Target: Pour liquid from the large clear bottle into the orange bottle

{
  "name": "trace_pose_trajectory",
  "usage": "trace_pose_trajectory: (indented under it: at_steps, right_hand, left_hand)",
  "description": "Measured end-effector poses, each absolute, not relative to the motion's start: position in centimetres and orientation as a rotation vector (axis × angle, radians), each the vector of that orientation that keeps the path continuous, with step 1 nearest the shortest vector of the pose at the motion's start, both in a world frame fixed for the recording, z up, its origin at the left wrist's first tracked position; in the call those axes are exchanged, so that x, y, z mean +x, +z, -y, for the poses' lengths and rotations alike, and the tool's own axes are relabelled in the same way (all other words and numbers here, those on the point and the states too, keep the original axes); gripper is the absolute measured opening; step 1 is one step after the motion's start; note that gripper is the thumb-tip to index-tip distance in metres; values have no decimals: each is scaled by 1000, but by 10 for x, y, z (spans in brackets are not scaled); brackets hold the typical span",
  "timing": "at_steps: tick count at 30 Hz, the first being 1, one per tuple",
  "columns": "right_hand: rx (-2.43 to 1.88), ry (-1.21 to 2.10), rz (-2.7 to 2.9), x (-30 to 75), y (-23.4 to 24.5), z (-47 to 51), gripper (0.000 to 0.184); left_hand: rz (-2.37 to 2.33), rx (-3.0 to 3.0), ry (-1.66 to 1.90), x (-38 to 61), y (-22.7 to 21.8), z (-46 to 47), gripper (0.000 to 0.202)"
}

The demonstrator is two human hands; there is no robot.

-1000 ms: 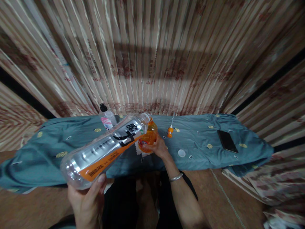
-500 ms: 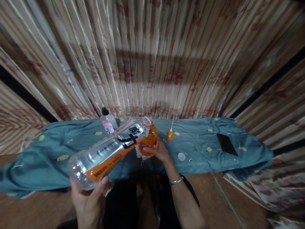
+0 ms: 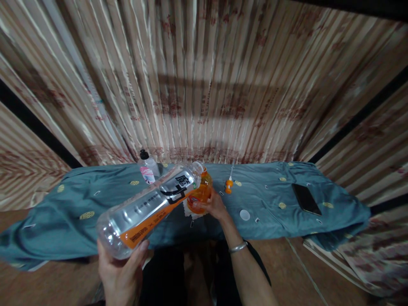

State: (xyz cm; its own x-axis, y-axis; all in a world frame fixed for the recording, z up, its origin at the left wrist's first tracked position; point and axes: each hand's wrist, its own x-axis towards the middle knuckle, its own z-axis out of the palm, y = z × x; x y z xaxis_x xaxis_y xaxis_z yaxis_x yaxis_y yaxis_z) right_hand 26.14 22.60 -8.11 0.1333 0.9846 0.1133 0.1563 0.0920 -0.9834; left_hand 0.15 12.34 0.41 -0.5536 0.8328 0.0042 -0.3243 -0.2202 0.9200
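My left hand (image 3: 123, 272) is closed around the base of a large clear plastic bottle (image 3: 143, 208) with a silver and orange label. The bottle is tilted, its uncapped mouth up and to the right, over the top of an orange bottle (image 3: 201, 195). Whether liquid passes between them I cannot make out. My right hand (image 3: 215, 206) grips the orange bottle from its right side. A whitish piece of paper or cloth (image 3: 191, 212) lies beneath that bottle. An orange pump top (image 3: 228, 185) with a thin clear tube lies to the right of my right hand.
A blue-green patterned cloth (image 3: 270, 225) covers the table. A clear bottle with a black cap and pink label (image 3: 147, 170) stands at the back left. A white round cap (image 3: 245, 215) and a dark phone (image 3: 306, 199) lie to the right. Striped curtains (image 3: 204, 85) hang behind.
The view has shifted slightly, so everything sits a little lower in the picture. Both hands keep their holds, and the clear bottle stays tilted over the orange bottle.
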Motion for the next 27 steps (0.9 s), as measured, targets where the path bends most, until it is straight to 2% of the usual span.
trace_pose_trajectory:
  at_steps: [8,12,19,27]
  right_hand:
    - [-1269,957,1263,260,-78,-223,65]
    - [-1305,923,1275,260,-74,-223,70]
    - [-1279,945,1225,258,-78,-224,75]
    - [-1275,918,1151,251,-87,-225,73]
  left_hand:
    - [-1214,678,1865,6,11,-119,77]
    - [-1209,668,1862,6,10,-119,82]
    - [-1225,734,1867,1,3,-116,70]
    - [-1262,722,1838,-20,-25,-125,97]
